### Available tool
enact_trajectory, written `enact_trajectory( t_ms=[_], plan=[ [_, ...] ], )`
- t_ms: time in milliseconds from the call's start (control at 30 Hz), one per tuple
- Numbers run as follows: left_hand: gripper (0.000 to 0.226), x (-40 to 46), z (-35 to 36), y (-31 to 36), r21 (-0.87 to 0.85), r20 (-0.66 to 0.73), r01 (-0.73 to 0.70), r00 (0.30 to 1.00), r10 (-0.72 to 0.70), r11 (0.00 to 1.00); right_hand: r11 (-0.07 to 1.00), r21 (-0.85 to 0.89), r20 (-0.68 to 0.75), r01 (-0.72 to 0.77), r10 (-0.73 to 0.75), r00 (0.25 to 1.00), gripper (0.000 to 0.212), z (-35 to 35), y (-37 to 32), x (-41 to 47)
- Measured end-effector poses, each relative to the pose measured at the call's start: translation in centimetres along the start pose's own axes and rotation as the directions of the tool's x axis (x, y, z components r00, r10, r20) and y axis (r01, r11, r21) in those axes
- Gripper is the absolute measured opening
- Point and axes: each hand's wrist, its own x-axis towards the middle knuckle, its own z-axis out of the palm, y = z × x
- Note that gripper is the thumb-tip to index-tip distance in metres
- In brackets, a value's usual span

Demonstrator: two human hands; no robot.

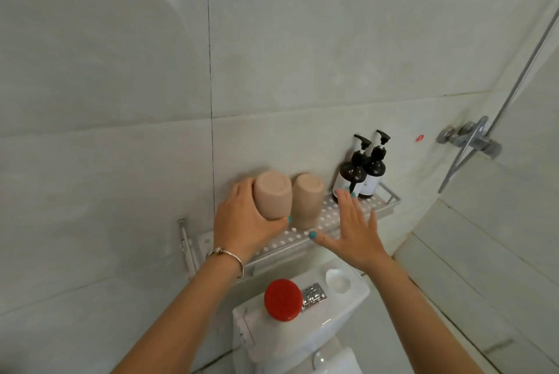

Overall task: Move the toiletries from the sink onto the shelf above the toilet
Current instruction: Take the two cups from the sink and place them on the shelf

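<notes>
Left hand (245,219) grips a pink cup (272,194) upside down, long axis upright, above the shelf (305,237) just beside a second inverted cup (307,204); right hand (352,234) hovers flat, fingers spread, holding nothing, before two pump bottles (363,174)

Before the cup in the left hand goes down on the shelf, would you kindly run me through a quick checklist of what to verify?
1. Grip: left hand wraps the held cup, mouth down: ok.
2. Landing spot: the perforated shelf under the held cup is hidden by the hand: cannot tell.
3. Neighbour: second cup stands upside down right beside it, very close: not ok, mind a knock.
4. Right hand is open, holding nothing, near the shelf's front edge: ok.
5. Pump bottles stand upright at the shelf's right end, apart from the cups: ok.
</notes>
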Motion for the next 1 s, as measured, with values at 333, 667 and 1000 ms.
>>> enact_trajectory(
  t_ms=[333,667,1000],
  plan=[
    [0.078,0.3,3.9,-1.8,0.023,0.034,0.130,0.991,-0.131,0.991,0.980,-0.197,0.010,-0.032,0.034,0.999,0.114,2.6,1.3,0.3],
    [0.098,-0.1,4.6,-1.9,0.195,0.019,-0.006,1.000,0.002,0.981,0.991,-0.131,0.048,0.026,-0.020,0.999,0.134,1.2,1.3,2.3],
    [0.073,-1.0,4.0,-2.5,0.227,0.076,-0.069,0.996,0.053,0.972,0.982,-0.109,0.075,0.156,-0.149,0.986,0.139,1.8,0.3,2.6]
  ],
)
